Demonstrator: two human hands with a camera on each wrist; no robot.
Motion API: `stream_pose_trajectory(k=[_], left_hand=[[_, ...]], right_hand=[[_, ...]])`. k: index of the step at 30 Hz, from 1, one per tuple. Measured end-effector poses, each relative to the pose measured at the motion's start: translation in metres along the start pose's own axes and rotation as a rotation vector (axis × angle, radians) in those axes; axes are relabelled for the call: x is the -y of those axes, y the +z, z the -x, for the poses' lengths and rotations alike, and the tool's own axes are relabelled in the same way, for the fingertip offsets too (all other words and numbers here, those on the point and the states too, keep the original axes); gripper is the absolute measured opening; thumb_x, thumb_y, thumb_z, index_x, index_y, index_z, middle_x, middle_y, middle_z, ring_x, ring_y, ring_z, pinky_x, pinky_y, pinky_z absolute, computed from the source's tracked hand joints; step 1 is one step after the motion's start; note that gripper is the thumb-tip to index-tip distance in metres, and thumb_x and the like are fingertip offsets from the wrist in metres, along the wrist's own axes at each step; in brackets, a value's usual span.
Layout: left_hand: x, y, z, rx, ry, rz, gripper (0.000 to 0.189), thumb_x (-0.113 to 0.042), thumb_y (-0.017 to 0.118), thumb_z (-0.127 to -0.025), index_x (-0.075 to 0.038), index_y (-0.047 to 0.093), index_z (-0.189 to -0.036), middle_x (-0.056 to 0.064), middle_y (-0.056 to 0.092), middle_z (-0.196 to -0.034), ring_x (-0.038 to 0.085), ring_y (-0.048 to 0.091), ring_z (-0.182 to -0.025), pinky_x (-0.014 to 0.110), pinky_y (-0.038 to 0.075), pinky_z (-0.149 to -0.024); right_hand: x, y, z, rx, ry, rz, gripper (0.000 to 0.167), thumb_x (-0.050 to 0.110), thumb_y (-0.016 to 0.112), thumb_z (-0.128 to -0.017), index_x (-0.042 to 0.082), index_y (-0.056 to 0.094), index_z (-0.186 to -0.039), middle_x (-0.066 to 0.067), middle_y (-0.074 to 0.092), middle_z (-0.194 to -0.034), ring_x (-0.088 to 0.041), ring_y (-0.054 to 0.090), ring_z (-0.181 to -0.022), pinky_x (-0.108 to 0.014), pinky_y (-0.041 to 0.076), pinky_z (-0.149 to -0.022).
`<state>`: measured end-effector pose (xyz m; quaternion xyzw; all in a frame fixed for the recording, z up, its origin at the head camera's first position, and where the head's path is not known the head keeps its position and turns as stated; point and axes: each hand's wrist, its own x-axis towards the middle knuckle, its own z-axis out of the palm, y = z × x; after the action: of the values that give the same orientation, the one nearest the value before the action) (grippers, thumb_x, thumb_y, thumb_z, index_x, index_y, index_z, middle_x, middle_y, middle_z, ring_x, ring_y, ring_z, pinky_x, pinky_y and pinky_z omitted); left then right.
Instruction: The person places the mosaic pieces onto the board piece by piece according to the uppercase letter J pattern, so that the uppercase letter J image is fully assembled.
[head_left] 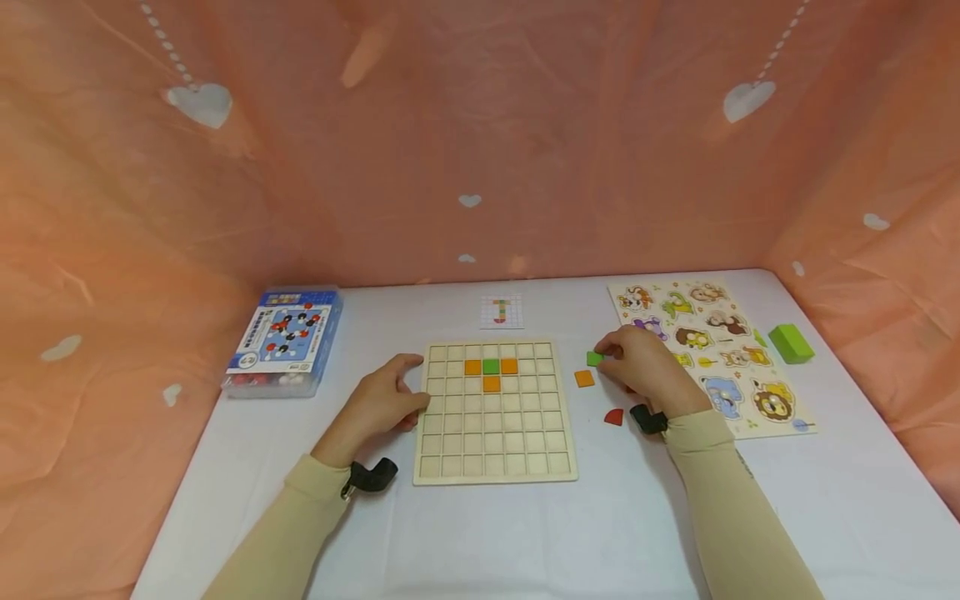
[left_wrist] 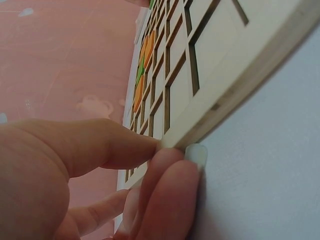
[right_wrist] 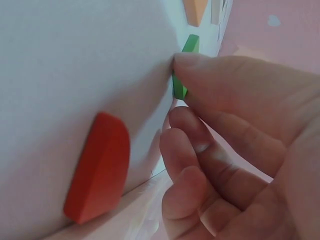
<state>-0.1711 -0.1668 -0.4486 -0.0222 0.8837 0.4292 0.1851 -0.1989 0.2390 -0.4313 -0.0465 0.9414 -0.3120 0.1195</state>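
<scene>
Desk (head_left: 450,542) arrangement, read from left to right about the grid board (head_left: 473,423). Left of the board: a plastic box (head_left: 281,342), then the left hand (head_left: 381,400), thumb and index finger touching the board's left edge; whether this grip pinches the rim, one cannot tell. In the board: three orange tiles (head_left: 491,384) and an inset green tile (head_left: 491,367), forming a T; beyond its far edge, a pattern card (head_left: 501,312). Right of the board: a loose orange tile (head_left: 584,378), then the loose green tile (head_left: 595,359), pinched in the grip of the right hand (head_left: 647,364). The tile, seemingly square, shows no long axis; it lies on the grip's board-facing side, the right hand being nearer. Farther right of the board: a red quarter-round piece (head_left: 613,417), an animal puzzle (head_left: 726,340) and a green block (head_left: 791,343). The left-wrist view shows curled fingertips at the board's side wall, and the right-wrist view the red piece's thickness, both obscure in the head view.
</scene>
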Motion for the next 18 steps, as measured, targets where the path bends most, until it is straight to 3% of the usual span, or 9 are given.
stream_pose_trajectory(k=[6, 14, 18], left_hand=[[0.001, 0.001, -0.002, 0.001, 0.007, 0.009, 0.072, -0.019, 0.077, -0.094, -0.017, 0.048, -0.160, 0.008, 0.067, -0.083, 0.017, 0.068, -0.064, 0.030, 0.061, -0.063], [0.002, 0.000, -0.001, -0.005, 0.018, 0.004, 0.073, -0.017, 0.077, -0.093, -0.015, 0.048, -0.159, 0.008, 0.067, -0.082, 0.016, 0.068, -0.062, 0.030, 0.061, -0.062], [0.001, 0.001, 0.000, 0.003, 0.016, 0.013, 0.072, -0.017, 0.077, -0.093, -0.014, 0.048, -0.160, 0.008, 0.068, -0.083, 0.017, 0.068, -0.063, 0.030, 0.061, -0.062]], right_hand=[[0.001, -0.001, 0.001, -0.001, 0.016, -0.007, 0.024, 0.010, 0.071, -0.099, 0.000, 0.076, -0.121, -0.018, 0.066, -0.110, -0.021, 0.059, -0.065, -0.031, 0.051, -0.053], [0.016, 0.006, 0.004, -0.055, -0.092, 0.054, 0.024, 0.017, 0.073, -0.099, 0.005, 0.079, -0.119, -0.012, 0.073, -0.112, -0.024, 0.066, -0.094, -0.038, 0.057, -0.084], [0.031, 0.015, 0.008, -0.046, -0.137, 0.045, 0.021, 0.015, 0.073, -0.098, 0.006, 0.080, -0.116, -0.009, 0.073, -0.110, -0.023, 0.067, -0.095, -0.041, 0.059, -0.087]])
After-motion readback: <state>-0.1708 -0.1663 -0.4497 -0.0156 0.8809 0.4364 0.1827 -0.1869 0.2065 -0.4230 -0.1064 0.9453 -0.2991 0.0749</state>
